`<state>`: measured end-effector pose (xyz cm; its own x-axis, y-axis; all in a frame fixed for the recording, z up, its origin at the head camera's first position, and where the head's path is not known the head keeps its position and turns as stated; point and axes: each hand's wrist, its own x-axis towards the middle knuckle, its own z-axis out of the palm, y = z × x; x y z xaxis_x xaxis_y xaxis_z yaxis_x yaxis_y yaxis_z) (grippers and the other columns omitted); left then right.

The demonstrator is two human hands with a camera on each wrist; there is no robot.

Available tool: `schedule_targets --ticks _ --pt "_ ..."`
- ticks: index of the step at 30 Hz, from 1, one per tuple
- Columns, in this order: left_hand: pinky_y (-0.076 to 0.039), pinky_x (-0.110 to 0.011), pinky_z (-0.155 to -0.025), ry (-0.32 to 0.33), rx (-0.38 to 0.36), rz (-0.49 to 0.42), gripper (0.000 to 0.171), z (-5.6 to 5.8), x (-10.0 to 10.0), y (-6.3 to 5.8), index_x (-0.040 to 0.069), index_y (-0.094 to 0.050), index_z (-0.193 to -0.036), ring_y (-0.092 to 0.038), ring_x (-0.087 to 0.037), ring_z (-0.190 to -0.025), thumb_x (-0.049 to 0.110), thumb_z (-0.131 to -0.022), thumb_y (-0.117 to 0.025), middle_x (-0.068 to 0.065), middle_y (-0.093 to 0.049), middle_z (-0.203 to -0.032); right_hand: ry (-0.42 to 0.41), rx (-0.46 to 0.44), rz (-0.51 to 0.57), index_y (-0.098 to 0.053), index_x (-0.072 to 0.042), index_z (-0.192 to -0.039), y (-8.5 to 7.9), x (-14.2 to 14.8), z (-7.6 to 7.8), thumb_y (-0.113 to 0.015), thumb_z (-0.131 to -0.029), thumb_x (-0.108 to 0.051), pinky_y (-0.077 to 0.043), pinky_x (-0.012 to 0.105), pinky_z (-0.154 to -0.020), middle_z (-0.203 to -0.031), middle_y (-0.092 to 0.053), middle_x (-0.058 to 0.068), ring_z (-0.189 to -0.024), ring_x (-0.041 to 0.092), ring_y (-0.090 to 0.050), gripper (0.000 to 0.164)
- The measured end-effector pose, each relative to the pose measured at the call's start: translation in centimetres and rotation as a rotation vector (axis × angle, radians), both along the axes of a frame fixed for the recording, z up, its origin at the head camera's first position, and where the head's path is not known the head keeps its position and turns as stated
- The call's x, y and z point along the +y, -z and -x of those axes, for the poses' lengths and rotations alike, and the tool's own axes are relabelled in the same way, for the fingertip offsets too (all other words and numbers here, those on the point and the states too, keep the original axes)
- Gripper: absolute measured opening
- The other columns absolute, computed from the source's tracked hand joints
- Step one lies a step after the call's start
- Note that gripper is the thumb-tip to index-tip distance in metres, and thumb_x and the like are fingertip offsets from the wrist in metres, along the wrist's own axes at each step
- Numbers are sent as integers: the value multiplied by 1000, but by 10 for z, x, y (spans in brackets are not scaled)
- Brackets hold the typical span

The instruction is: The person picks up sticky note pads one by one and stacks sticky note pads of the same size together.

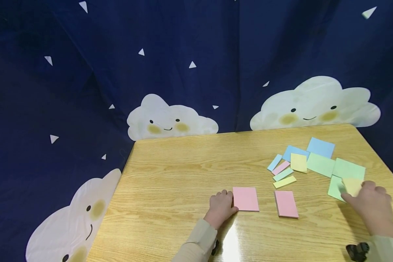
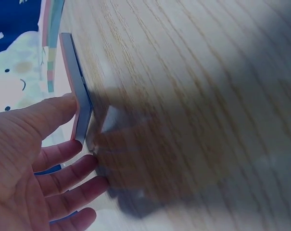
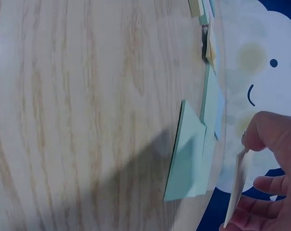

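In the head view my left hand (image 1: 221, 205) is at the left edge of a square pink sticky note pad (image 1: 246, 199) lying on the table. Up close in the left wrist view, thumb and index finger hold the pad (image 2: 78, 94) at its edge; the other fingers are spread loosely. My right hand (image 1: 376, 205) pinches a pale yellow sticky note pad (image 1: 352, 186) between thumb and fingers. That pad is raised over the green pads (image 1: 348, 169) at the right. The right wrist view shows it edge-on, with the green pad (image 3: 183, 159) lying beyond on the wood.
A rectangular pink pad (image 1: 286, 204) lies between the hands. Behind it are narrow strips in yellow (image 1: 285, 182), green, pink and blue, then a small yellow pad (image 1: 298, 162) and blue pads (image 1: 321, 147). A dark blue cloud-patterned curtain (image 1: 183, 80) borders the wooden table (image 1: 170, 174).
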<state>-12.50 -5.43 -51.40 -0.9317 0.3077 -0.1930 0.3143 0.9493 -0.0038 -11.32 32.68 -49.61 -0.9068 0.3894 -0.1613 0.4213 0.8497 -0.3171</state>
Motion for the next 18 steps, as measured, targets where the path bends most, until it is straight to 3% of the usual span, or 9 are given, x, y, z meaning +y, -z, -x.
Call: schedule_targets --ticks 6,11,18 --pt "-43 -30 -55 6 24 -10 36 -1 0 -1 16 -58 -90 -53 -16 -69 49 -78 -62 0 -53 -81 -38 16 0 -25 27 -109 -4 -9 4 -62 -79 -27 -33 59 -71 -96 -28 45 -87 59 -31 72" --pt "-43 -30 -55 1 18 -7 35 -1 0 -2 17 -58 -90 -52 -15 -69 49 -78 -62 0 -53 -83 -43 27 64 -22 26 -113 -8 -16 6 -61 -78 -29 -34 59 -67 -97 -25 45 -87 61 -29 76" --pt "-43 -29 -57 3 6 5 35 -1 0 -1 18 -58 -91 -52 -15 -71 50 -79 -61 1 -53 -84 -139 109 100 -24 25 -112 -12 -26 4 -61 -79 -31 -32 59 -64 -95 -28 45 -83 61 -29 75"
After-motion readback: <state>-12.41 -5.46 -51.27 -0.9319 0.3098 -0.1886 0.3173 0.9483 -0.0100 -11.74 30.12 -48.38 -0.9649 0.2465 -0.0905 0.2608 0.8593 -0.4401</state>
